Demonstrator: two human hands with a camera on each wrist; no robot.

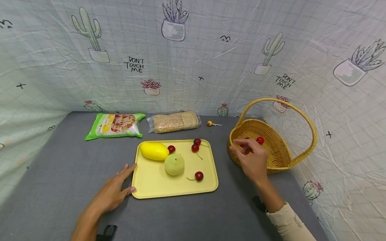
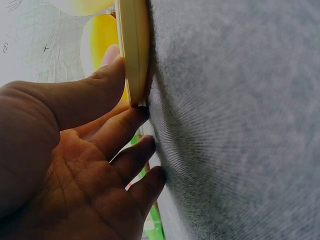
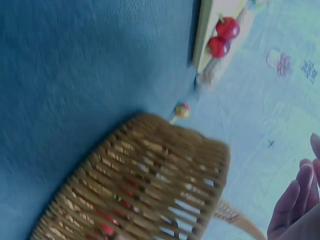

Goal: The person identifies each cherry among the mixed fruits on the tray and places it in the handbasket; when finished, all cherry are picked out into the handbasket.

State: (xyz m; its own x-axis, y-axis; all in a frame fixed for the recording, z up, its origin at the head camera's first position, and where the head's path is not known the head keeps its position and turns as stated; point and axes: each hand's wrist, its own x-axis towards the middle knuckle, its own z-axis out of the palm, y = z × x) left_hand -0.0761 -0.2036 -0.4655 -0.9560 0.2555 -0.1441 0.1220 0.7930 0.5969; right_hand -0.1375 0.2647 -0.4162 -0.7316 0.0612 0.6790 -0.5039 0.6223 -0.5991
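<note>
My left hand (image 1: 113,192) touches the left edge of a yellow tray (image 1: 150,188), its thumb and a fingertip resting at the rim and the other fingers extended. On the tray lie a yellow oval fruit (image 1: 154,151), a pale green round fruit (image 1: 174,164) and several dark red cherries (image 1: 199,176) with stems. Over the near left rim of a woven basket (image 1: 275,150), my right hand (image 1: 253,159) hovers with thumb and fingers apart, holding nothing visible. Red cherries (image 1: 260,140) lie inside the basket, partly hidden by that hand.
Behind the tray lie a green-and-white food bag (image 1: 120,126), a clear pack of grains (image 1: 175,122) and a lollipop (image 1: 210,123). The basket's tall handle (image 1: 312,125) arches up on the right. A printed cloth (image 1: 193,67) hangs behind the grey table (image 1: 169,217).
</note>
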